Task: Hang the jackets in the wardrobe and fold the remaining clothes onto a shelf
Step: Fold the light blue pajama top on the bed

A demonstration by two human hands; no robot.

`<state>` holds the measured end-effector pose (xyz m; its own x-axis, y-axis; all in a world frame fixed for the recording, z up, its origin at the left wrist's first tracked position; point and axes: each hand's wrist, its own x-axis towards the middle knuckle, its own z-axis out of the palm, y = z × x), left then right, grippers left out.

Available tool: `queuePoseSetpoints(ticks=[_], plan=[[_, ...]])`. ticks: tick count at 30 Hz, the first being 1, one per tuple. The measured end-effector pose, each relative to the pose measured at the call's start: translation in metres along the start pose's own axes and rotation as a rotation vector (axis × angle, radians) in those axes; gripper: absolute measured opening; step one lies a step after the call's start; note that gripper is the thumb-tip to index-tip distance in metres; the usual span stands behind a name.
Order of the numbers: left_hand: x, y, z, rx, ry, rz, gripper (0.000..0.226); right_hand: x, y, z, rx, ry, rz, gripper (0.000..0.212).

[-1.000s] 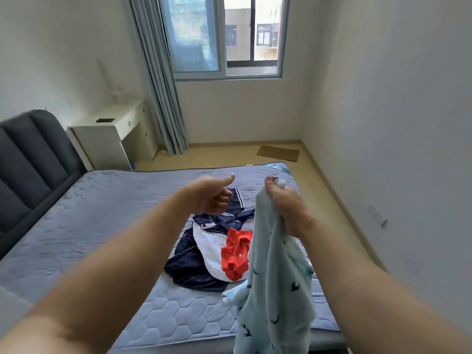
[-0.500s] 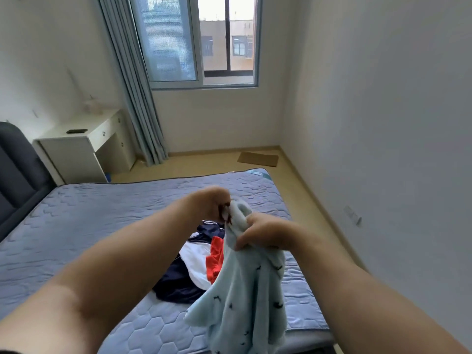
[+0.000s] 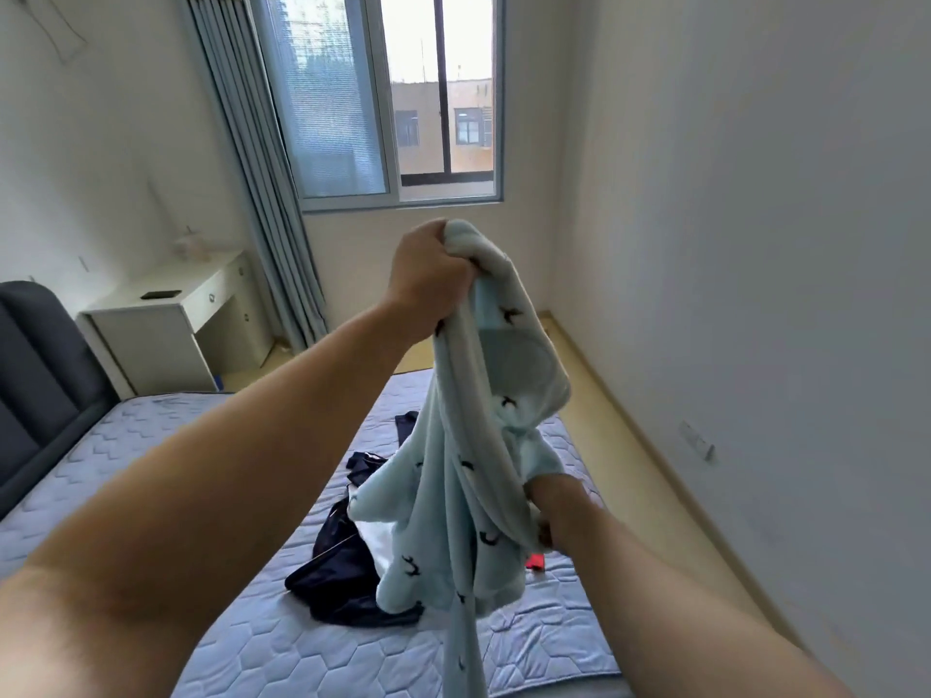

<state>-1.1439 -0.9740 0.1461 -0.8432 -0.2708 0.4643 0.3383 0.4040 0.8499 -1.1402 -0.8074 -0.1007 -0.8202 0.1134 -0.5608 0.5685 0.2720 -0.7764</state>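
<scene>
The bed (image 3: 151,471) fills the lower view, and everything is placed against it. Above its foot end hangs the pale-blue garment (image 3: 453,471), a fleecy piece printed with small dark shapes. It is clear of the mattress apart from a tail trailing near the foot edge.

Half a second ago both hands met at its bunched top, low over the bed. Now it has been drawn out to full length, and a hood-like pocket shows near the top.

On the bed, behind the garment, lies the navy and white heap (image 3: 342,581), not yet dealt with.

The left hand (image 3: 428,274) is raised high over the bed with its fingers clenched round the garment's top edge. The right hand (image 3: 554,501) has dropped to the garment's lower half. Its fingers are buried in the fleece, so I cannot tell whether it pinches or only steadies.

A scrap of red cloth (image 3: 535,562) peeks out on the mattress just below that hand.

I take this as sorting — shaking the piece open to see whether it gets hung or folded. No wardrobe is in view.
</scene>
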Motion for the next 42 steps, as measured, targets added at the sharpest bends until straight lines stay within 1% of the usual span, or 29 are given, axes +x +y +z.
queuePoseSetpoints(ticks=[2, 4, 5, 6, 7, 8, 9, 11, 12, 13, 15, 16, 17, 19, 21, 22, 23, 24, 26, 27, 29, 30, 31, 33, 35, 37, 39, 41, 42], plan=[[0.001, 0.011, -0.006, 0.005, 0.072, 0.092, 0.019, 0.006, 0.010, 0.000, 0.026, 0.030, 0.042, 0.069], [0.008, 0.016, -0.012, -0.012, 0.141, 0.113, 0.019, 0.006, 0.019, -0.001, -0.019, 0.070, 0.194, 0.097], [0.012, 0.018, -0.016, -0.025, 0.165, 0.121, 0.021, 0.004, 0.023, -0.001, 0.008, 0.047, 0.268, 0.107], [0.016, 0.019, -0.019, -0.037, 0.191, 0.133, 0.021, 0.001, 0.027, 0.000, 0.117, -0.016, 0.321, 0.112], [0.020, 0.018, -0.023, -0.051, 0.218, 0.141, 0.020, -0.001, 0.031, 0.000, 0.280, -0.080, 0.358, 0.109], [0.025, 0.018, -0.028, -0.063, 0.246, 0.140, 0.017, -0.002, 0.037, 0.001, 0.440, -0.149, 0.374, 0.102], [0.029, 0.017, -0.032, -0.068, 0.276, 0.123, 0.014, -0.003, 0.044, 0.001, 0.568, -0.196, 0.357, 0.087], [0.039, 0.012, -0.043, -0.078, 0.335, 0.065, 0.020, -0.004, 0.048, -0.002, 0.748, -0.196, 0.293, 0.051], [0.043, 0.007, -0.049, -0.075, 0.362, 0.030, 0.026, -0.004, 0.046, -0.005, 0.802, -0.173, 0.276, 0.040], [0.045, 0.002, -0.055, -0.063, 0.388, -0.004, 0.029, -0.003, 0.041, -0.007, 0.816, -0.141, 0.284, 0.034], [0.050, -0.011, -0.066, -0.042, 0.435, -0.074, 0.031, -0.007, 0.025, -0.010, 0.725, -0.107, 0.361, 0.026], [0.051, -0.018, -0.069, -0.038, 0.455, -0.101, 0.031, -0.010, 0.018, -0.011, 0.685, -0.134, 0.405, 0.027], [0.052, -0.025, -0.072, -0.033, 0.470, -0.121, 0.029, -0.010, 0.011, -0.010, 0.685, -0.181, 0.437, 0.032], [0.057, -0.040, -0.076, -0.021, 0.483, -0.167, 0.023, -0.010, -0.001, -0.008, 0.757, -0.258, 0.423, 0.041], [0.061, -0.055, -0.079, 0.057, 0.485, -0.220, 0.028, -0.012, -0.013, -0.005, 0.792, -0.248, 0.370, 0.045], [0.062, -0.062, -0.081, 0.130, 0.489, -0.236, 0.032, -0.012, -0.020, -0.004, 0.763, -0.233, 0.334, 0.044], [0.062, -0.069, -0.083, 0.202, 0.487, -0.247, 0.034, -0.015, -0.027, -0.004, 0.697, -0.240, 0.303, 0.041], [0.063, -0.076, -0.084, 0.258, 0.473, -0.254, 0.035, -0.020, -0.036, -0.007, 0.576, -0.265, 0.276, 0.036], [0.063, -0.089, -0.086, 0.350, 0.428, -0.267, 0.032, -0.030, -0.051, -0.018, 0.241, -0.329, 0.213, 0.020], [0.065, -0.096, -0.087, 0.395, 0.384, -0.270, 0.034, -0.034, -0.062, -0.024, 0.067, -0.331, 0.169, 0.018], [0.066, -0.110, -0.090, 0.444, 0.232, -0.280, 0.034, -0.037, -0.079, -0.035, -0.325, -0.248, 0.046, 0.032], [0.066, -0.118, -0.093, 0.452, 0.161, -0.301, 0.030, -0.041, -0.088, -0.039, -0.518, -0.190, -0.016, 0.036], [0.066, -0.127, -0.096, 0.464, 0.112, -0.338, 0.025, -0.042, -0.096, -0.042, -0.693, -0.094, -0.115, 0.033], [0.066, -0.148, -0.104, 0.482, 0.073, -0.445, 0.018, -0.035, -0.103, -0.053, -0.924, 0.182, -0.256, 0.022], [0.066, -0.170, -0.111, 0.445, 0.069, -0.594, 0.025, -0.028, -0.104, -0.064, -1.059, 0.444, -0.291, 0.031], [0.063, -0.187, -0.118, 0.313, 0.048, -0.752, 0.033, -0.020, -0.106, -0.073, -1.024, 0.570, -0.274, 0.038], [0.061, -0.200, -0.125, 0.147, 0.015, -0.872, 0.035, -0.011, -0.108, -0.079, -0.857, 0.652, -0.245, 0.037], [0.058, -0.209, -0.131, 0.074, -0.003, -0.947, 0.035, -0.004, -0.112, -0.087, -0.500, 0.718, -0.177, 0.032], [0.058, -0.214, -0.133, 0.092, -0.001, -0.956, 0.037, -0.001, -0.114, -0.088, -0.311, 0.726, -0.139, 0.032]])
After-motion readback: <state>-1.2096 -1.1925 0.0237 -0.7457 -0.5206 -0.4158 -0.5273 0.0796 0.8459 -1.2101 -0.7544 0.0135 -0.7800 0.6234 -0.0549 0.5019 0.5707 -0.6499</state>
